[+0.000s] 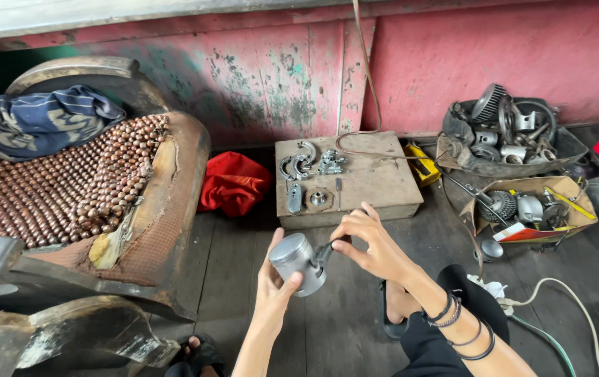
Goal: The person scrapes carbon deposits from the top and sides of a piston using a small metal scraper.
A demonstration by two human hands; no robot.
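You hold a grey metal piston (294, 260) in the air above the dark floor planks, just in front of the wooden block (376, 183) with small metal parts. Your left hand (273, 285) grasps it from below, and your right hand (376, 244) pinches a thin dark tool (328, 250) that touches its side.

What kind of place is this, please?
Probably a small engine repair workshop: the left hand holds a metal piston, engine parts lie on a wooden block, and boxes of parts stand nearby.
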